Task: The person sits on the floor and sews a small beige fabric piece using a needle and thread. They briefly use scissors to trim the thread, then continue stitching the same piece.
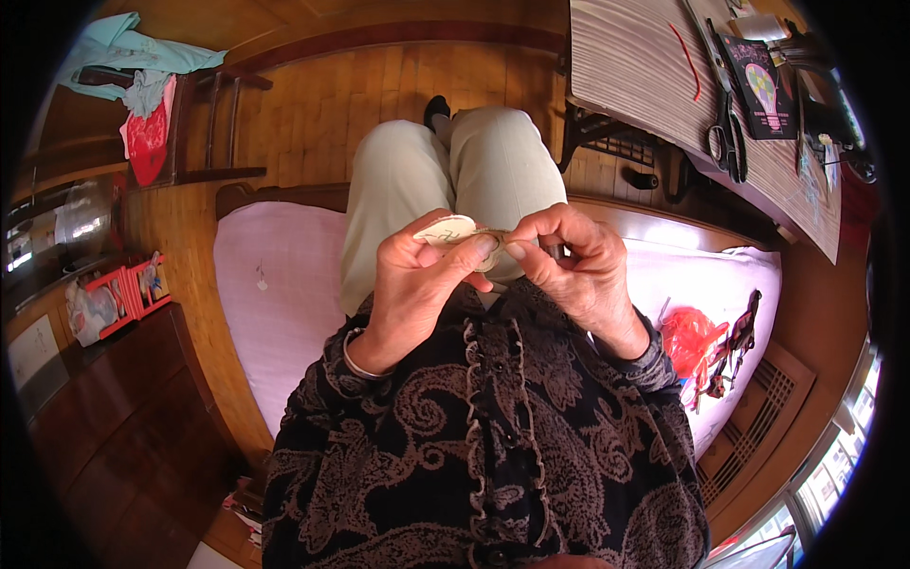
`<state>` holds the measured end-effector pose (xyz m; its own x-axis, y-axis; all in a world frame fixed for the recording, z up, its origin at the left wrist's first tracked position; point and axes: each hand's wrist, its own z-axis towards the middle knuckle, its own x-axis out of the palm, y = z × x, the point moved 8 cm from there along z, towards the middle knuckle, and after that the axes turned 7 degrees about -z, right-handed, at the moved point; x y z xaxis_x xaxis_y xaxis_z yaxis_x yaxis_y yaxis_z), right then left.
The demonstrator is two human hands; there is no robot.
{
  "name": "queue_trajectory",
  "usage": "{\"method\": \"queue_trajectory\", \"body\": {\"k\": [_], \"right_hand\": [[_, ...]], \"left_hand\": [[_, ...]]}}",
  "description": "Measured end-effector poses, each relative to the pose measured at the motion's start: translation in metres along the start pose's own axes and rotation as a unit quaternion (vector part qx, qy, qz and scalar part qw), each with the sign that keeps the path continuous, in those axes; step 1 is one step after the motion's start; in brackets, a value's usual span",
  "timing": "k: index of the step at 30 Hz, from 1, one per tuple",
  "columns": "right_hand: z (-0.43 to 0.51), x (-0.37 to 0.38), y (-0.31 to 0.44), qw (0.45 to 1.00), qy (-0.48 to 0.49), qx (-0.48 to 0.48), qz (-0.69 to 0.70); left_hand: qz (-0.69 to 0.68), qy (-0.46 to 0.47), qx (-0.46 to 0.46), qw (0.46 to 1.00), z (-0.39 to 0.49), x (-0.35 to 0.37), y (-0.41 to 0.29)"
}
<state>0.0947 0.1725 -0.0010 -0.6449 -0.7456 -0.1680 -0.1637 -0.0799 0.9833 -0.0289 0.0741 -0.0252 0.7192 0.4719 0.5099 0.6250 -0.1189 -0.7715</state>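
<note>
Above my lap, my left hand holds a small cream oval piece, apparently cloth or card, with dark marks drawn on it. Its second lobe shows beneath the thumb; whether the two are one folded piece or two pieces I cannot tell. The thumb and forefinger of my right hand pinch together at the right edge of that lobe. Any needle or thread between those fingertips is too small to make out. A metal band, perhaps a thimble, shows on a right finger.
Right of my knees stands a table bearing black scissors, a red cord, a dark printed packet and a partly visible sewing machine. A red plastic bag lies on the pink-covered seat. A chair holds clothes.
</note>
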Motion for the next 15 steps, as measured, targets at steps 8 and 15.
{"method": "queue_trajectory", "body": {"k": [8,15], "right_hand": [[-0.006,0.011,-0.008,0.997,-0.017,0.051,0.059],[-0.01,0.016,-0.011,0.999,-0.005,0.032,-0.027]], "left_hand": [[-0.013,-0.013,0.007,1.0,0.001,0.0,0.001],[-0.039,-0.027,-0.02,0.999,0.001,-0.006,0.008]]}}
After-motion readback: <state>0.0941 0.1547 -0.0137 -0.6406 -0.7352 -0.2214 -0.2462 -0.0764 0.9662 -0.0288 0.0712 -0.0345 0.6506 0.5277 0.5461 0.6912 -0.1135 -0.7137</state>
